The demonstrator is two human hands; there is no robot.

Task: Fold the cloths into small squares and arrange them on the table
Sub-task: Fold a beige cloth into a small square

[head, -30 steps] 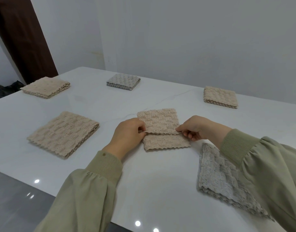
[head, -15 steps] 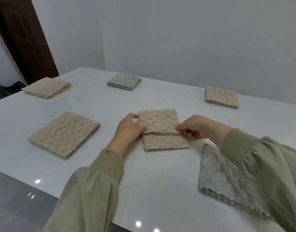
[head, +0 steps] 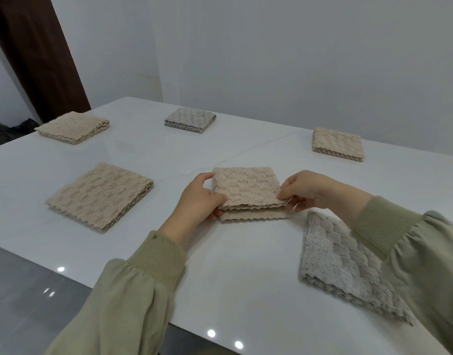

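Folding nearly closed on the beige waffle-textured cloth [head: 247,187], which lies at the middle of the white marble-look table [head: 233,265], between both hands. Change noted: the upper flap's near edge, about halfway down the lower layer a second ago, is now drawn almost to the near edge, and only a narrow strip of the lower layer shows. The left hand [head: 199,201] grips the left near corner, thumb on top and fingers curled beneath; the right hand [head: 306,190] pinches the flap's right near corner, as before. Judgement: edges want aligning and pressing flat to give a small square. Also on the table, well apart: large beige folded cloth [head: 99,194], far-left beige folded square [head: 73,130], far grey folded square [head: 190,119], far-right beige folded square [head: 336,143], and near grey fluffy cloth [head: 330,260], probably next
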